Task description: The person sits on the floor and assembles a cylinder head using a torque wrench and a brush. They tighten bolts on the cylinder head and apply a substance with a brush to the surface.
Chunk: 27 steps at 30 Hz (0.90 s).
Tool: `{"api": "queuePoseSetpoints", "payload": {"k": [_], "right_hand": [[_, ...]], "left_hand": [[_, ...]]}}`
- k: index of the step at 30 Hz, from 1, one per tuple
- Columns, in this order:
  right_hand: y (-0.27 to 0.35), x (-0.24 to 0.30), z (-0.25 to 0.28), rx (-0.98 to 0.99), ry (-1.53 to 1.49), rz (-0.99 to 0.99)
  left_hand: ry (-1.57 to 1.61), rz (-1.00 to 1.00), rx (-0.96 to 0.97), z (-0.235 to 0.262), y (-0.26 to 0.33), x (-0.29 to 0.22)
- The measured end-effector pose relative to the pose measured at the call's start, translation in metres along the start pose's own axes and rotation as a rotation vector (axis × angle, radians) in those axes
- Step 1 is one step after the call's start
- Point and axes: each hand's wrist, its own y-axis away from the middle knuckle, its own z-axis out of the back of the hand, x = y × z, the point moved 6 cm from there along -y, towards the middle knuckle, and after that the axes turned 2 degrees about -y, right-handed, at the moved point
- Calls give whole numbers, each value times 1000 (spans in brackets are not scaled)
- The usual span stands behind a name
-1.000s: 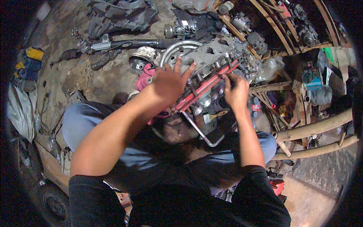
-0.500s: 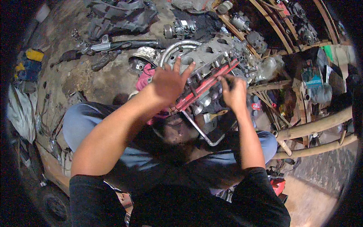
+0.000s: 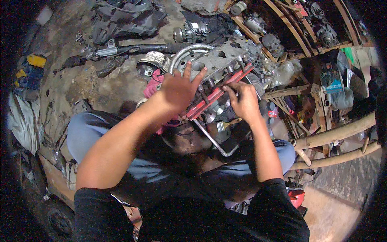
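Note:
A grey metal engine part with round openings, resembling a cylinder head (image 3: 210,57), lies in front of my crossed legs. Across its near side runs a red metal bar (image 3: 211,100) with short dark posts. My left hand (image 3: 177,90) is open over the part's left side, fingers spread and fingertips near a round opening. My right hand (image 3: 245,99) is closed, thumb and forefinger pressed together at the middle of the red bar; whatever lies between them is hidden. A bent steel rod (image 3: 211,140) extends toward me from below the bar's left end.
A paintbrush (image 3: 220,126) lies just right of the rod. Pink cloth (image 3: 153,85) is bunched left of the engine part. A long dark shaft (image 3: 139,48) and a metal pump-like part (image 3: 195,30) lie beyond. Bamboo poles (image 3: 334,135) stand at the right.
My right hand has slid left and slightly toward me along the red bar, its fingertips now nearer the bar's middle. My left hand has stayed in nearly the same place.

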Motion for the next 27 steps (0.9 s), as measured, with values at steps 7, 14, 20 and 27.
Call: {"api": "queuePoseSetpoints", "payload": {"k": [7,14,20,27], "right_hand": [[-5,0,15,-59,153,-49],[6,-20,23,14,-73,-279],[7,-44,28,192,-439,-450],[17,-13,66,-26,-199,-263]], "left_hand": [[8,4,44,3,-3,1],[64,-59,75,7,1,1],[241,-180,-210,38,-11,6],[624,-451,-635,79,-28,-32]]}}
